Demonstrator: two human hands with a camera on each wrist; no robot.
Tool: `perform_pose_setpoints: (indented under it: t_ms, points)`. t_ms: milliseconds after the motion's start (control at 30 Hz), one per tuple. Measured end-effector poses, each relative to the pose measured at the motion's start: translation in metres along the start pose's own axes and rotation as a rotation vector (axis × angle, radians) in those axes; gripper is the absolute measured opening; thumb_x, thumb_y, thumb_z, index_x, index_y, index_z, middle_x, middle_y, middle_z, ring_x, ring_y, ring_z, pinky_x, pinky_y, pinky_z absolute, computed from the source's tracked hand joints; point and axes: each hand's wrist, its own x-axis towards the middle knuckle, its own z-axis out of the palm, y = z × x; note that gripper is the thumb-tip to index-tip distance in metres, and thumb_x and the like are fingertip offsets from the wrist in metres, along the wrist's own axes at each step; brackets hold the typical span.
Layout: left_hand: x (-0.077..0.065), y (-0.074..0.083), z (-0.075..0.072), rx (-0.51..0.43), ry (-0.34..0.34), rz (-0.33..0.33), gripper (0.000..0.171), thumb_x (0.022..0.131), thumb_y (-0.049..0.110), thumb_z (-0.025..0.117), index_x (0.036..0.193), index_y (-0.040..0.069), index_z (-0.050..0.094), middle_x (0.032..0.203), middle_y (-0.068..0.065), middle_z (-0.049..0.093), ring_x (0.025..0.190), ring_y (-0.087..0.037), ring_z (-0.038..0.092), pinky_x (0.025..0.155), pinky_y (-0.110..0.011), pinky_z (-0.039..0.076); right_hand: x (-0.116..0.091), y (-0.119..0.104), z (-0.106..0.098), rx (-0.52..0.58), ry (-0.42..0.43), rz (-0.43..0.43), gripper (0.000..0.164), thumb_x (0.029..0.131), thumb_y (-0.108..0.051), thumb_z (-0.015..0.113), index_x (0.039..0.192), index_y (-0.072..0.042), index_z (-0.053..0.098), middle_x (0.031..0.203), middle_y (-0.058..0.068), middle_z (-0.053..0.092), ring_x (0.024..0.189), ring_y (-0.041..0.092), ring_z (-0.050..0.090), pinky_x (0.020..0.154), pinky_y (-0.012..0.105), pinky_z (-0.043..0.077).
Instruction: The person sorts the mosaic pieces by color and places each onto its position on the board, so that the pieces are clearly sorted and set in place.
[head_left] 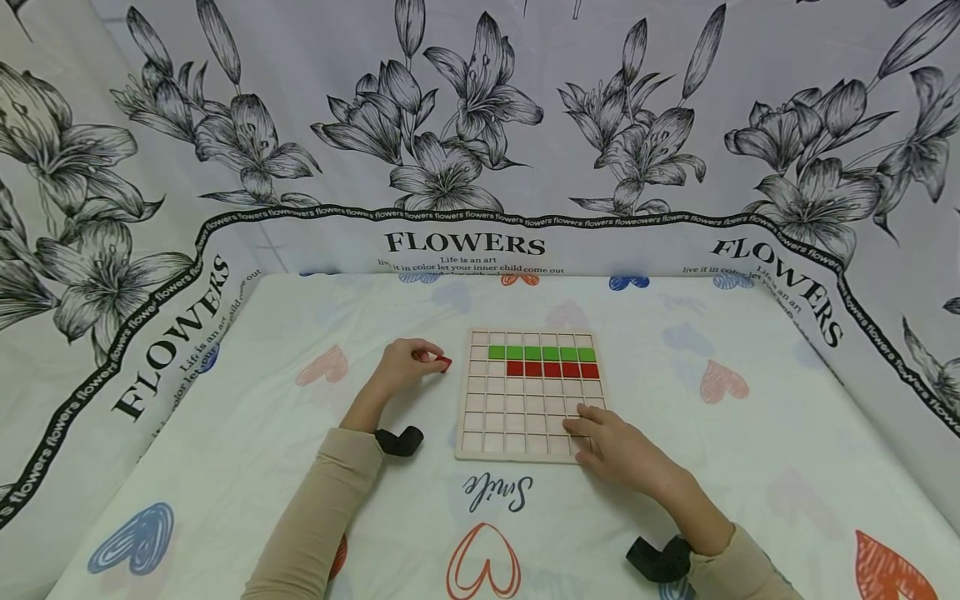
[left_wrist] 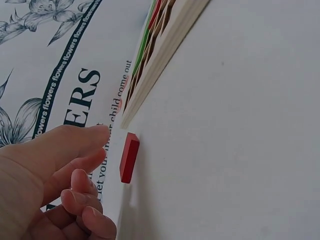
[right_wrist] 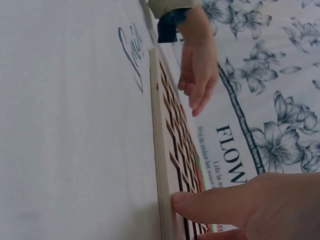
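A square wooden grid board (head_left: 487, 450) lies on the table. Several green tiles (head_left: 532, 353) fill most of one row near its far side, with several red tiles (head_left: 552, 369) in the row below. Left of the board, my left hand (head_left: 401, 364) hovers with loosely bent fingers at a single red tile (left_wrist: 129, 158). The left wrist view shows a small gap between that tile and the fingertips. My right hand (head_left: 618, 446) rests on the board's near right corner, its thumb (right_wrist: 200, 205) touching the wood by the near edge.
A white cloth (head_left: 247, 500) printed with hearts covers the table. Flower-printed fabric (head_left: 480, 150) hangs behind and at both sides. Black wrist mounts (head_left: 660, 558) sit at both sleeves. The other grid cells in the board hold no tiles.
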Motion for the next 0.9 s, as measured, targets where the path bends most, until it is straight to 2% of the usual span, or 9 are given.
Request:
perform_pose_setpoints:
  t_ms: [100, 267, 900]
  points:
    - [0.002, -0.004, -0.001, -0.007, -0.009, -0.008, 0.028, 0.081, 0.022, 0.076, 0.104, 0.006, 0.073, 0.075, 0.001, 0.055, 0.068, -0.012, 0.045, 0.059, -0.022, 0.037, 0.0, 0.0, 0.0, 0.001, 0.0, 0.0, 0.04, 0.087, -0.013, 0.068, 0.126, -0.005, 0.062, 0.137, 0.024, 0.053, 0.128, 0.044, 0.051, 0.099, 0.055, 0.047]
    - [0.005, -0.008, -0.003, -0.004, -0.031, 0.015, 0.03, 0.08, 0.017, 0.077, 0.107, 0.003, 0.072, 0.073, 0.001, 0.055, 0.068, -0.012, 0.045, 0.06, -0.022, 0.036, 0.001, 0.001, 0.002, -0.005, 0.001, 0.01, 0.041, 0.087, -0.014, 0.068, 0.127, -0.005, 0.062, 0.138, 0.024, 0.052, 0.128, 0.044, 0.05, 0.099, 0.054, 0.046]
    - [0.009, -0.014, -0.01, 0.031, -0.121, 0.055, 0.038, 0.079, 0.013, 0.077, 0.115, 0.001, 0.067, 0.078, -0.002, 0.057, 0.07, -0.011, 0.046, 0.067, -0.023, 0.039, 0.0, 0.0, 0.001, -0.001, -0.006, 0.021, 0.042, 0.088, -0.015, 0.068, 0.128, -0.006, 0.061, 0.14, 0.024, 0.052, 0.13, 0.043, 0.049, 0.101, 0.055, 0.045]
